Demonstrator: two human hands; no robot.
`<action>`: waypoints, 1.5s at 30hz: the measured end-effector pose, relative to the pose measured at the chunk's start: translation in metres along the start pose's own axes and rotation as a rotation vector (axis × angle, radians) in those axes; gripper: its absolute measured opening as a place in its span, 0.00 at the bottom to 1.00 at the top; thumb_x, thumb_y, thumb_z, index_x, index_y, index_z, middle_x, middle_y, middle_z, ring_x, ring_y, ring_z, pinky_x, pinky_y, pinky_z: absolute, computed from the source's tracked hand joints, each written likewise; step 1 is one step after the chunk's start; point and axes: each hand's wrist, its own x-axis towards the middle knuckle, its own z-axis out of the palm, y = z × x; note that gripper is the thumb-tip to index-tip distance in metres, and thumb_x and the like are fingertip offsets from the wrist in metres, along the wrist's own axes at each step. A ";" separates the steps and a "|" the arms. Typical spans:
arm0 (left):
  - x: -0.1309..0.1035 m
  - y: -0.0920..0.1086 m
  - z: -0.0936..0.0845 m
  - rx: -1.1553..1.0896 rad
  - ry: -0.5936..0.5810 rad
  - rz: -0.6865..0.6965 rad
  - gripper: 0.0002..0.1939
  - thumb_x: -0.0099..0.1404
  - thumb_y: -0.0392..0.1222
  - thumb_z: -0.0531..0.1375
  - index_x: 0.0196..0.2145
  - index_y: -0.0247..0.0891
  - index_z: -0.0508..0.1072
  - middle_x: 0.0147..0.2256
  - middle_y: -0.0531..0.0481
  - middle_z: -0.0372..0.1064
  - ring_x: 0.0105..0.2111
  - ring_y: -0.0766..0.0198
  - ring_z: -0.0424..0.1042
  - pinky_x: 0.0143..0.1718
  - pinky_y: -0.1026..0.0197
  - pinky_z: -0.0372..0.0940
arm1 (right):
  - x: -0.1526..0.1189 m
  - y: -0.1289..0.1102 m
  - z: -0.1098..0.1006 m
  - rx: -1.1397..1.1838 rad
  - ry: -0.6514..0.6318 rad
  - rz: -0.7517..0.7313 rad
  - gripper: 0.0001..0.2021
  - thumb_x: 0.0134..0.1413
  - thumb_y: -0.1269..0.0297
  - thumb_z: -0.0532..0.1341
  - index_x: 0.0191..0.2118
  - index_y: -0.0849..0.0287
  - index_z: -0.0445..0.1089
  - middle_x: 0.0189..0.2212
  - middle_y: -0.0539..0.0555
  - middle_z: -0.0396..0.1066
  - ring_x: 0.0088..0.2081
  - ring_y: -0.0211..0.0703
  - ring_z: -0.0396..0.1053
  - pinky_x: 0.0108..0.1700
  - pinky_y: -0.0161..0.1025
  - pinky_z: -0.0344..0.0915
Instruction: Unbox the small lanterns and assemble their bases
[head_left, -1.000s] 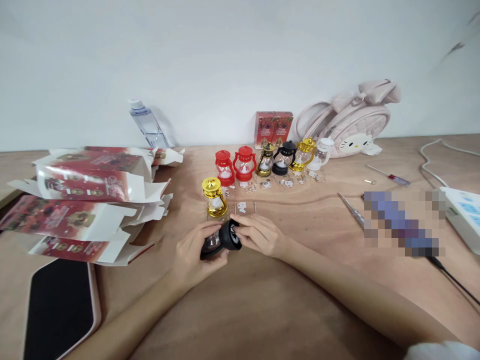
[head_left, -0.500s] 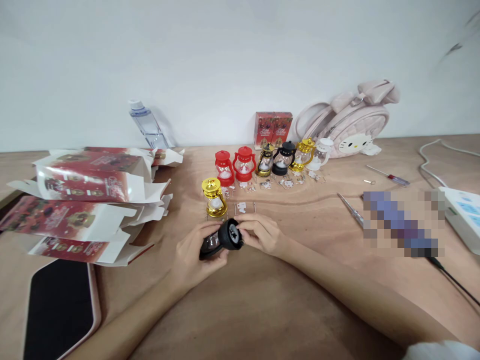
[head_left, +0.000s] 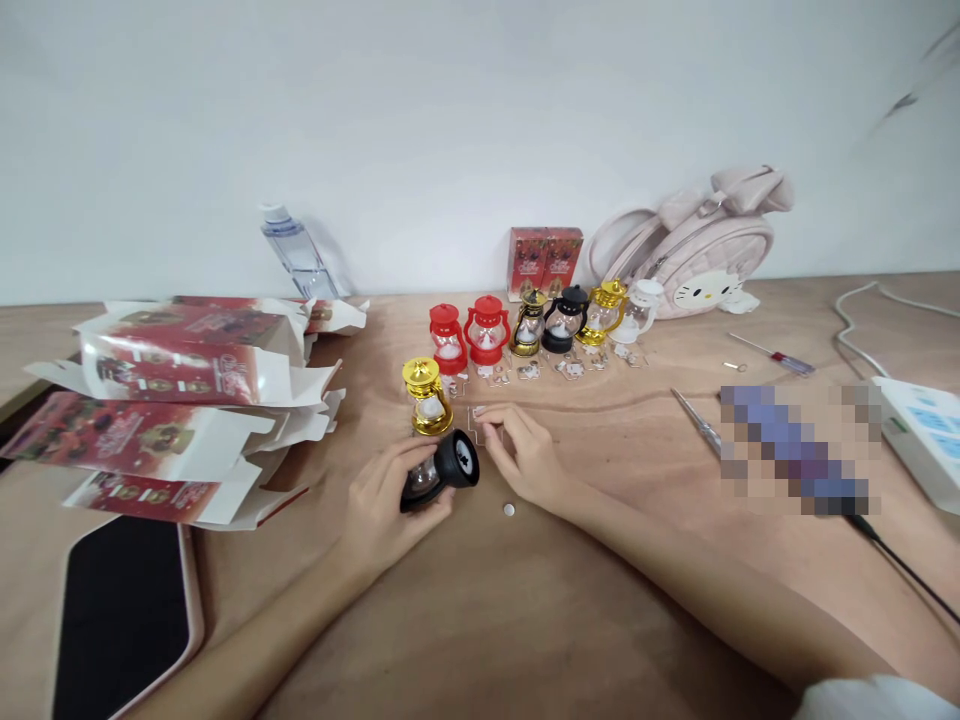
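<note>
My left hand [head_left: 394, 500] is wrapped round a small black lantern [head_left: 456, 460], tilted on its side with its round base facing right. Just right of that base is my right hand [head_left: 525, 455], thumb and forefinger close together over some small white pieces and a thin wire [head_left: 475, 420] on the table; whether it grips one of them is hidden. A small round silvery disc [head_left: 509, 510] lies on the table below my right hand. Behind my left hand stands a gold lantern [head_left: 427, 395]. Further back is a row of lanterns, with a red one [head_left: 487, 330] among them.
Flattened red and white boxes [head_left: 172, 430] and a tablet [head_left: 124, 620] lie on the left. A bottle [head_left: 296, 250], two red boxes [head_left: 545, 262] and a pink bag [head_left: 697, 260] are by the wall. Screwdrivers [head_left: 780, 357] and a white device [head_left: 922, 430] are on the right.
My right hand has left the lantern's base and moved slightly up and right, over the small pieces. The round disc now shows on the table. My left hand still holds the lantern.
</note>
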 end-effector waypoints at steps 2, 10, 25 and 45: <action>0.002 -0.001 -0.001 0.054 0.024 0.053 0.16 0.58 0.40 0.60 0.44 0.38 0.64 0.39 0.43 0.73 0.38 0.58 0.74 0.37 0.57 0.69 | 0.001 -0.003 0.001 0.182 0.007 0.238 0.09 0.60 0.67 0.51 0.38 0.59 0.67 0.34 0.56 0.72 0.38 0.41 0.70 0.42 0.39 0.67; 0.060 0.019 -0.023 0.503 -0.163 0.674 0.10 0.63 0.31 0.54 0.40 0.41 0.69 0.44 0.48 0.74 0.45 0.57 0.72 0.50 0.49 0.61 | 0.013 -0.010 0.008 1.252 -0.048 1.214 0.14 0.60 0.59 0.48 0.30 0.60 0.65 0.26 0.53 0.71 0.30 0.39 0.72 0.37 0.38 0.71; 0.139 0.030 -0.077 0.648 -0.332 0.713 0.16 0.65 0.29 0.50 0.45 0.46 0.67 0.47 0.49 0.70 0.46 0.53 0.70 0.45 0.46 0.62 | 0.048 0.035 -0.006 0.437 -0.328 0.687 0.10 0.45 0.80 0.52 0.25 0.64 0.68 0.22 0.54 0.71 0.28 0.38 0.71 0.35 0.37 0.70; 0.189 0.044 0.010 0.736 -0.794 0.570 0.13 0.50 0.39 0.67 0.35 0.32 0.73 0.36 0.37 0.73 0.37 0.51 0.72 0.32 0.58 0.56 | 0.016 -0.001 -0.005 -0.520 -0.635 -0.063 0.13 0.48 0.83 0.55 0.40 0.68 0.68 0.41 0.64 0.68 0.46 0.53 0.63 0.51 0.46 0.61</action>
